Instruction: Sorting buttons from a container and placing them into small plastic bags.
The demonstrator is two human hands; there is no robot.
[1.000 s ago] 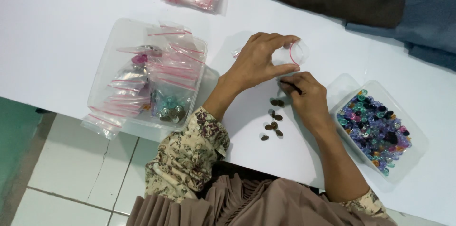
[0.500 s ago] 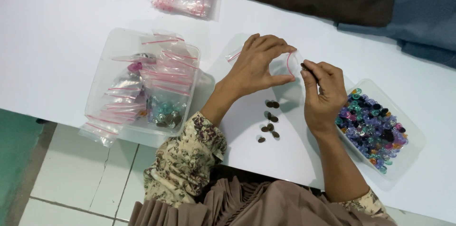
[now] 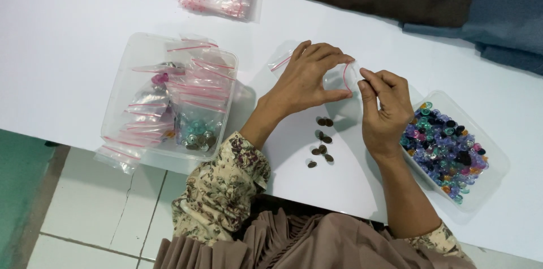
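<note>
Two hands meet over a small clear zip bag (image 3: 342, 76) with a red seal strip. It is pinched by the left hand (image 3: 308, 79) at thumb and fingertips, so its mouth is kept open toward the right hand (image 3: 384, 108), whose narrowed fingers are closed at the opening — whether a button is held there cannot be told. Dark brown buttons (image 3: 321, 143) are left loose on the white table (image 3: 68, 48) just below the hands, within easy reach. Multicoloured buttons are kept in a clear tray (image 3: 452, 150) to the right; filled bags are gathered in a clear tub (image 3: 169, 99) to the left.
</note>
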